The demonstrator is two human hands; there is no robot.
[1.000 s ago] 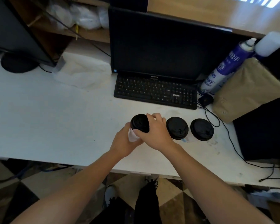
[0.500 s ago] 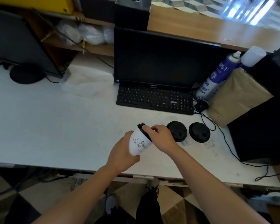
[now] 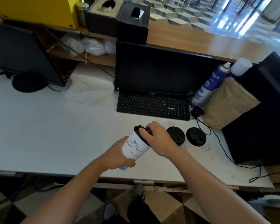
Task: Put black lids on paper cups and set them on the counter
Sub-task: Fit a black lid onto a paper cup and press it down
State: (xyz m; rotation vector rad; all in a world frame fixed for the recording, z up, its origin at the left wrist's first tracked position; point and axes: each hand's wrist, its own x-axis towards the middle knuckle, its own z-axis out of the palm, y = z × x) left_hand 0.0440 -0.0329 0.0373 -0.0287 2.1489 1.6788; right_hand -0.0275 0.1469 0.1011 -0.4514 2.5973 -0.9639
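Observation:
A white paper cup (image 3: pixel 135 147) with a wave drawing is tilted to the right above the white desk (image 3: pixel 55 130). My left hand (image 3: pixel 116 156) grips its lower body and base. A black lid (image 3: pixel 140 132) sits on its mouth, and my right hand (image 3: pixel 158 139) is closed over that lid, thumb pressing on the rim. Right of my hands, two more lidded cups stand on the desk, showing their black lids: one (image 3: pixel 176 137) next to my right hand and one (image 3: pixel 196 136) further right.
A black keyboard (image 3: pixel 153 105) and monitor (image 3: pixel 153 69) stand behind the cups. A blue spray can (image 3: pixel 208 85), a brown paper bag (image 3: pixel 228 104) and a black box (image 3: pixel 265 110) crowd the right side, with cables (image 3: pixel 220 143) across the desk. A second monitor (image 3: pixel 21 57) stands at left; a wooden counter (image 3: pixel 200 42) runs behind.
The cup has tipped from upright, lid toward me, to leaning right, showing its printed side. My view has lifted, and both hands have stayed on the cup and lid.

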